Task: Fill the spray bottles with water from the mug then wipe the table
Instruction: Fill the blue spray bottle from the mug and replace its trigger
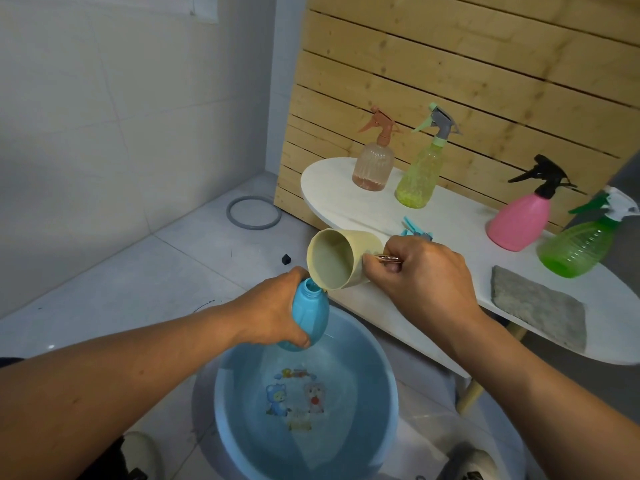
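My left hand [273, 311] grips a blue bottle [309, 311] with its cap off, held over a blue basin [388, 386] of water. My right hand [420, 271] holds a cream mug [341, 259] by its handle, tipped so its lip touches the bottle's open neck. On the white table [346, 206] stand a peach spray bottle [374, 161], a yellow-green one [420, 174], a pink one with a black head [523, 220] and a green one [581, 244]. A grey cloth [538, 306] lies near the table's front edge.
A blue spray head [417, 232] lies on the table behind my right hand. A wooden slat panel [450, 64] backs the table. A grey ring [253, 213] and a small black piece [286, 259] lie on the tiled floor. My shoes [471, 462] flank the basin.
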